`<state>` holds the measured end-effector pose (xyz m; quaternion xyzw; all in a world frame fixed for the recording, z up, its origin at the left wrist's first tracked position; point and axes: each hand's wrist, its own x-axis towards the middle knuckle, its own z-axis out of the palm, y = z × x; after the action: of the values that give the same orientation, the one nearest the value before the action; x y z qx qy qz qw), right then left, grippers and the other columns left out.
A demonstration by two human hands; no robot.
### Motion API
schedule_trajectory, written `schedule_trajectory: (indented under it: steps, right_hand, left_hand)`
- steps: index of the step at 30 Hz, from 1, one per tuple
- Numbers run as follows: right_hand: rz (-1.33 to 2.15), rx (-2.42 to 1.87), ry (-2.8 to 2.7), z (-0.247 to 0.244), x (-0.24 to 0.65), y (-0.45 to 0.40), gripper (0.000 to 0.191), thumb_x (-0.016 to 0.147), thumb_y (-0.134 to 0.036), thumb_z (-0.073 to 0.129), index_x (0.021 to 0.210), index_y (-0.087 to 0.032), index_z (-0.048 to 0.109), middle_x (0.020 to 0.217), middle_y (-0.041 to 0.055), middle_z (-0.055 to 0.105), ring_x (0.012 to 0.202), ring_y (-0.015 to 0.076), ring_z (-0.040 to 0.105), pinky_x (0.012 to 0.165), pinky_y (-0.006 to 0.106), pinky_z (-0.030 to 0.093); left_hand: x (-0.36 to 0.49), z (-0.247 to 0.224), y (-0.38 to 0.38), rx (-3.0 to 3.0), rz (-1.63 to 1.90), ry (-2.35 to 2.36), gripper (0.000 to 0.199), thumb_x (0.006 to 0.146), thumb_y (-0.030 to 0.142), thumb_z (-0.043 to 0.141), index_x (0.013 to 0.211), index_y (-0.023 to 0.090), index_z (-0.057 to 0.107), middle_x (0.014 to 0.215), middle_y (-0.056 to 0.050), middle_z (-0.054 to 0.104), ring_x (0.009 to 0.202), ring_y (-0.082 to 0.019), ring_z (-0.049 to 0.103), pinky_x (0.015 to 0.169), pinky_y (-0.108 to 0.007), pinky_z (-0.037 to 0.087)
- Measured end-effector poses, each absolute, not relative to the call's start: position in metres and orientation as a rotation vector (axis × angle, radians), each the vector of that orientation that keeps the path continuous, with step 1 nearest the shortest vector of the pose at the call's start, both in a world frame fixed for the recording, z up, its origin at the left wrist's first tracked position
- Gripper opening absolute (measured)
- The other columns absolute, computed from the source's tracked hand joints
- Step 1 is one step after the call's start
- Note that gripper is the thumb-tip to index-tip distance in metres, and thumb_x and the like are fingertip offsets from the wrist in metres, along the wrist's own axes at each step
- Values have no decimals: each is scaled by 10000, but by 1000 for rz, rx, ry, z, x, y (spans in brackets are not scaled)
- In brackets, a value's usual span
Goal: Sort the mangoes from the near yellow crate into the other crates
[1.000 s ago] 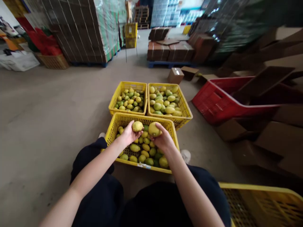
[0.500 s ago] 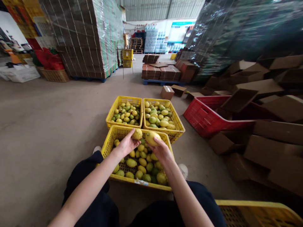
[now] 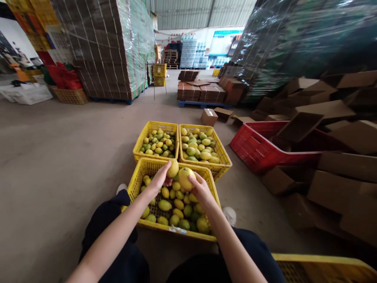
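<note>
My left hand [image 3: 160, 179] is closed round a yellow lemon [image 3: 173, 168]. Beside it, a larger yellow lemon [image 3: 186, 179] is gripped by my right hand [image 3: 202, 189]. Both fruits are held up above the near yellow crate [image 3: 173, 162], close together. Inside that crate lie several yellow and green lemons [image 3: 165, 204], with part of its slotted bottom showing. Beyond it stand two more yellow crates side by side, the left one [image 3: 138, 146] holding smaller fruit and the right one [image 3: 222, 168] larger fruit.
On the right, a red crate [image 3: 250, 151] stands by a heap of cardboard boxes [image 3: 338, 184]. Another yellow crate [image 3: 318, 258] is at the lower right. A small carton [image 3: 209, 117] sits ahead, before a blue pallet [image 3: 203, 104] of flattened cardboard. Wrapped stacks [image 3: 100, 47] rise on the left.
The lemon in my right hand has been turned, so its end now faces me. The left lemon has also shifted slightly in my fingers. The view has moved a little.
</note>
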<state>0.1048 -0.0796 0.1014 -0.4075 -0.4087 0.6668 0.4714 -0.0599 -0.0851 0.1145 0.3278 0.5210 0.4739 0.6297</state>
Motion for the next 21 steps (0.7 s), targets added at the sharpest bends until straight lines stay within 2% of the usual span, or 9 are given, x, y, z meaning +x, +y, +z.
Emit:
schedule_trajectory:
  steps: [3,7,11,15,18,21]
  right_hand:
    - [1646,-933,-861,108,102,-80,447,580,-487,824,851,-194,624,720,-3,623,580,135,545,439,241,440]
    - [1623,-877,-793,112,102,-78,374,621,-453,801,806,-201,597,719,-3,622,601,143,558,455,245,457]
    - [1668,-877,-761,108,101,-75,300,679,-449,737,806,-212,604,754,6,650,674,171,594,475,249,449]
    - [1699,-900,-744,103,100,-74,316,688,-475,714,838,-212,625,754,14,663,680,188,602,472,260,444]
    - [1692,-904,-798,103,101,-76,354,657,-448,765,885,-206,646,794,21,675,684,185,599,504,267,465]
    - [1578,-967,-926,106,102,-79,388,641,-399,799,956,-223,657,881,17,683,779,196,610,610,279,499]
  left_hand:
    - [-60,115,-82,665,1171,1119,454,844,587,547,833,144,641,613,-28,612,531,-125,523,528,-253,387]
    - [-60,117,-83,581,1153,993,409,865,508,573,975,121,644,764,-61,675,609,-134,579,530,-239,401]
    - [-59,115,-83,560,1144,931,357,872,433,594,1029,115,632,852,-81,694,705,-161,637,512,-220,415]
    - [-58,114,-84,588,1143,920,311,858,385,619,1034,130,652,895,-83,701,776,-179,651,531,-214,433]
    - [-60,120,-88,687,1137,921,295,795,301,702,1050,156,673,956,-73,703,860,-191,645,642,-225,479]
    - [-64,127,-92,839,1190,971,380,690,193,791,1055,166,685,1037,-69,696,945,-193,630,792,-237,486]
